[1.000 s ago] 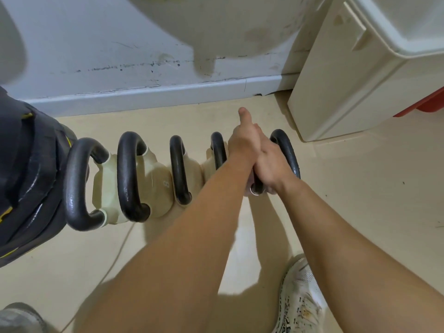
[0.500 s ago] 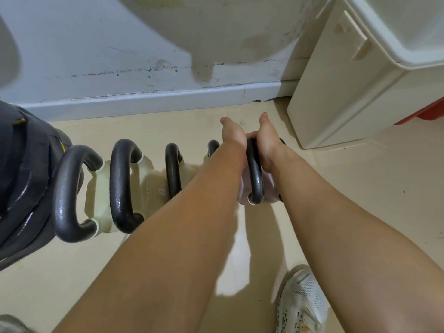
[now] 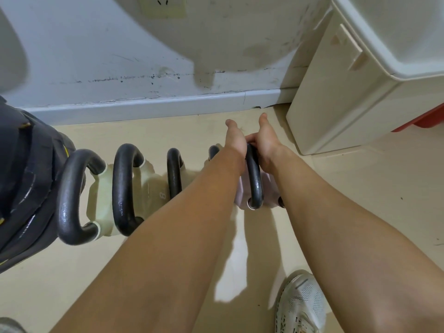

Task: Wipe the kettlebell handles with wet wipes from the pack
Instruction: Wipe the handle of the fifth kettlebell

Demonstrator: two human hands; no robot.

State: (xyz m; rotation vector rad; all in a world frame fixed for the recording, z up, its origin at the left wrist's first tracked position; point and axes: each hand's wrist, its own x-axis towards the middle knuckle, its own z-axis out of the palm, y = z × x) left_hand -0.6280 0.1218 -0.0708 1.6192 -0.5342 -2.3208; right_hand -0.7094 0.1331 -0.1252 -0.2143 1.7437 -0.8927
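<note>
Several kettlebells stand in a row on the floor, each with a black handle over a pale body. The rightmost kettlebell [image 3: 242, 197] has a pinkish body and its handle [image 3: 255, 181] runs straight away from me. My left hand [image 3: 234, 139] and my right hand [image 3: 265, 144] grip the far top of that handle from either side, thumbs pointing forward. Right-hand fingers curl over the bar. No wipe or wipe pack shows; anything under the palms is hidden.
Other kettlebell handles [image 3: 123, 188] line up to the left, beside a dark bag-like object [image 3: 21, 179]. A cream cabinet [image 3: 348, 97] stands at the right by the wall's skirting [image 3: 153, 105]. My white shoe [image 3: 301, 306] is at the bottom right.
The rightmost handle has swung from slanting right to pointing straight ahead. Both hands have slid from its near part to its far top, now one on each side.
</note>
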